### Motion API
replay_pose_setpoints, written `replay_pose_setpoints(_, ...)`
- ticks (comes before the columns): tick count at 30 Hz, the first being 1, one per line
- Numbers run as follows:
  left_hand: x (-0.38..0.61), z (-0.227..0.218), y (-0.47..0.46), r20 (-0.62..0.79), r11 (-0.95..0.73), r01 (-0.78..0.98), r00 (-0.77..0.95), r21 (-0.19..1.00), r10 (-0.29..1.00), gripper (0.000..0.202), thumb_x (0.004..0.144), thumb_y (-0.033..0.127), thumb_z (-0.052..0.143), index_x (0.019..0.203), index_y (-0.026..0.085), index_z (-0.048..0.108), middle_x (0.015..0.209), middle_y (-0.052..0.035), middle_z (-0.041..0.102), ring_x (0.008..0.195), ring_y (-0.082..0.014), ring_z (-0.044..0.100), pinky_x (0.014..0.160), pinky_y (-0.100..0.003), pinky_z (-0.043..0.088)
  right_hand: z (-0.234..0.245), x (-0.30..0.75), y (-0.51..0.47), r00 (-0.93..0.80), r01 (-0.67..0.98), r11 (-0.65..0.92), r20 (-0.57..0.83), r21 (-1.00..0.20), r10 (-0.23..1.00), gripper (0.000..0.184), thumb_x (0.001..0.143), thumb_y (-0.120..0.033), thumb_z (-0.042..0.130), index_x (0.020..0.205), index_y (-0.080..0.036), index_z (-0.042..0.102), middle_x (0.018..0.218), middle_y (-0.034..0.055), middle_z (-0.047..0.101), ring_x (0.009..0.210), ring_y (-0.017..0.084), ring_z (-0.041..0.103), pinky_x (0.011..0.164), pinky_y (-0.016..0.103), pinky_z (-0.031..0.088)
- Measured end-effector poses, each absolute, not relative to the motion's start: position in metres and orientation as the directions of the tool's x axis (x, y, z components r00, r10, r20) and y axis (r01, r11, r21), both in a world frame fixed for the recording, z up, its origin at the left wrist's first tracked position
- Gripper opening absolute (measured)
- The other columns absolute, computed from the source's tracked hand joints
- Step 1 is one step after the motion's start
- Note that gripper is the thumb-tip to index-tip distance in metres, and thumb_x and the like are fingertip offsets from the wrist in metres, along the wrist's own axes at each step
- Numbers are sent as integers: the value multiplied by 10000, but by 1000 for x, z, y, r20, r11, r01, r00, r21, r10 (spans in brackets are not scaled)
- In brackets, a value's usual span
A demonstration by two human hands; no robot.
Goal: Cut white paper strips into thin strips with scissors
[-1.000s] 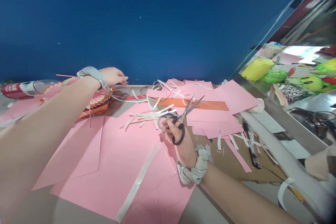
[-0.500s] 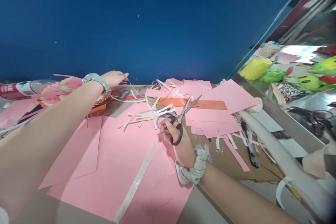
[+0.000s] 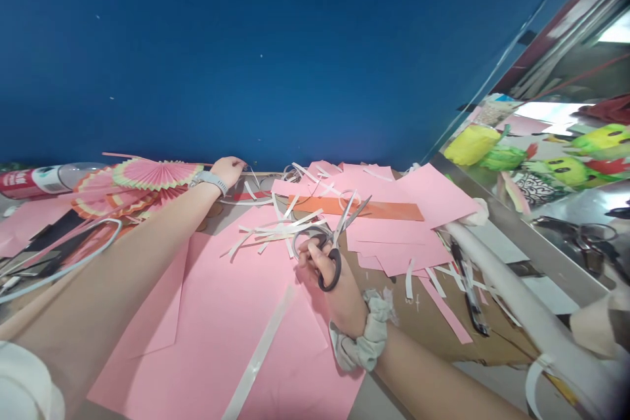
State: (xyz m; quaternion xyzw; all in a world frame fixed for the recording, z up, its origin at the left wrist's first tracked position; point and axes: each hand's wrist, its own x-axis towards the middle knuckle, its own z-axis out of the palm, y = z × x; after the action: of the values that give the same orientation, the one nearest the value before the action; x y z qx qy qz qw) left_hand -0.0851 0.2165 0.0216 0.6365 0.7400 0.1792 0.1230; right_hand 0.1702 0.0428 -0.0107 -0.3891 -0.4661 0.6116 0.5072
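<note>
Right hand gripping open scissors; left hand pinching strip at 11 o'clock, blades risking snagging loose paper strips.

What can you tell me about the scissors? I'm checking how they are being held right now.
The scissors have thin grey metal blades and dark loop handles, one black loop showing clearly below. The right hand grips them with fingers through the loops. The blades stand slightly parted, pointing up and away from the person toward the orange strip. They hang just above pink paper sheets, beside a heap of white paper strips. A grey scrunchie sits on that wrist.
</note>
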Motion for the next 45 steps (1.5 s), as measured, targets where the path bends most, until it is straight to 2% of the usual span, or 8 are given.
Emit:
replay_pose_setpoints(10, -83, 5, 209, 83, 133, 858, -199, 497, 976, 304, 897, 318, 537, 1154, 157, 554, 1144, -85, 595, 960, -200, 609, 813, -405, 525, -16, 171, 46, -203, -209, -41, 2, -977, 979, 295, 854, -467, 566, 741, -195, 567, 638, 1, 513, 528, 100, 423, 449, 228, 334)
replay_pose_setpoints(15, -87, 0, 208, 111, 116, 863, -194, 491, 975, 325, 895, 314, 542, 1177, 153, 537, 1138, -87, 595, 946, -198, 613, 797, -401, 531, -18, 171, 46, -211, -215, -52, -6, -975, 978, 292, 858, -476, 554, 797, -191, 552, 652, -6, 519, 534, 97, 435, 472, 227, 359)
replay_pose_setpoints(18, -89, -1, 209, 121, 92, 881, -166, 463, 979, 325, 895, 312, 542, 1177, 152, 536, 1131, -86, 598, 937, -195, 616, 792, -399, 533, -17, 171, 45, -210, -211, -55, -10, -976, 978, 296, 859, -470, 551, 769, -188, 553, 645, -9, 510, 533, 93, 426, 482, 225, 362)
replay_pose_setpoints(24, -95, -5, 214, 133, 42, 938, -93, 345, 987, 301, 893, 314, 545, 1145, 150, 556, 1124, -82, 602, 944, -195, 614, 801, -399, 529, -16, 171, 45, -218, -206, -55, -9, -977, 976, 289, 865, -454, 543, 761, -185, 549, 653, -7, 507, 538, 94, 438, 485, 227, 367)
replay_pose_setpoints(31, -96, -3, 215, 151, -5, 992, -15, 130, 988, 293, 891, 316, 546, 1139, 159, 565, 1159, -86, 590, 998, -210, 597, 840, -420, 513, -17, 172, 46, -240, -214, -42, 11, -976, 971, 255, 878, -436, 539, 817, -188, 541, 712, -2, 496, 596, 100, 478, 510, 223, 394)
replay_pose_setpoints(41, -74, 0, 194, 166, -101, 988, 120, -120, 979, 304, 897, 295, 537, 1164, 152, 551, 1181, -93, 580, 1026, -221, 586, 855, -438, 506, -16, 173, 44, -246, -204, -3, 48, -979, 968, 308, 878, -430, 533, 697, -182, 552, 844, 24, 508, 698, 107, 506, 609, 218, 446)
replay_pose_setpoints(45, -69, -4, 180, 172, -115, 977, 146, -177, 974, 306, 894, 302, 543, 1163, 156, 553, 1192, -93, 575, 1038, -224, 582, 867, -446, 499, -14, 174, 44, -263, -176, -9, 38, -984, 964, 288, 890, -425, 512, 731, -187, 546, 767, 9, 503, 682, 117, 522, 612, 230, 445)
